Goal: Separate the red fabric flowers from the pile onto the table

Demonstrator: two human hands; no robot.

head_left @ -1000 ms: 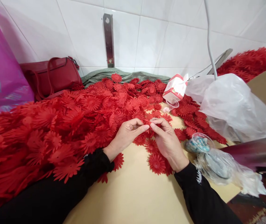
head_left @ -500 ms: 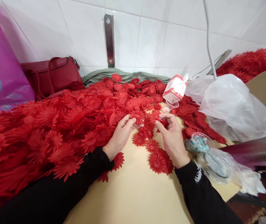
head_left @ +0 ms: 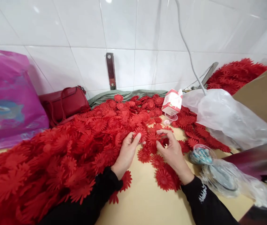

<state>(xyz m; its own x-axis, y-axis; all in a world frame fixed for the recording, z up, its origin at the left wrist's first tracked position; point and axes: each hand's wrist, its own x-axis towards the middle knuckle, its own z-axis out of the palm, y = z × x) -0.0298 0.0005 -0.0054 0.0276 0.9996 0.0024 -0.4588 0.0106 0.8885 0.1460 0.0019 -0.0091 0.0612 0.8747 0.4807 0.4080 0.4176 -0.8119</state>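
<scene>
As the left hand point(head_left: 127, 152) pinches a red flower point(head_left: 141, 133), the right hand point(head_left: 173, 151) pinches a second flower point(head_left: 163, 140).

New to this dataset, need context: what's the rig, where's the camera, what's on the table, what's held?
No machine here: a person works with two bare hands, and the picture comes from a camera worn on their head, looking forward and down. The left hand pinches a red flower cutout between thumb and fingers. The right hand curls its fingers at another flower beside it; whether it grips is hard to tell. On the tan table lie a big pile of the same flowers, a red handbag, a small red-and-white box, a clear plastic bag and a clear cup of blue bits.
</scene>
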